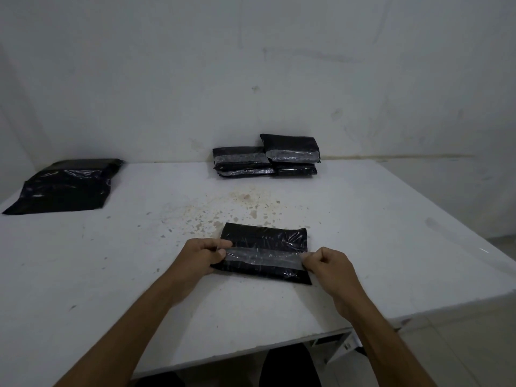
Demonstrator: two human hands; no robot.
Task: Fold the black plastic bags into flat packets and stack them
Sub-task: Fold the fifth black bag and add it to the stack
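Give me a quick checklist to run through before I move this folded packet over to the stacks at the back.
1. Left hand holds the packet's left end: ok.
2. Right hand pinches the clear strip at the right end: ok.
3. Strip lies flat across the packet: ok.
4. Strip stuck down fully: cannot tell.
5. Stacks at the back wall look steady: ok, though the right one is taller.
6. Unfolded bags at far left stay out of the way: ok.

Both hands forward, fingers pinched
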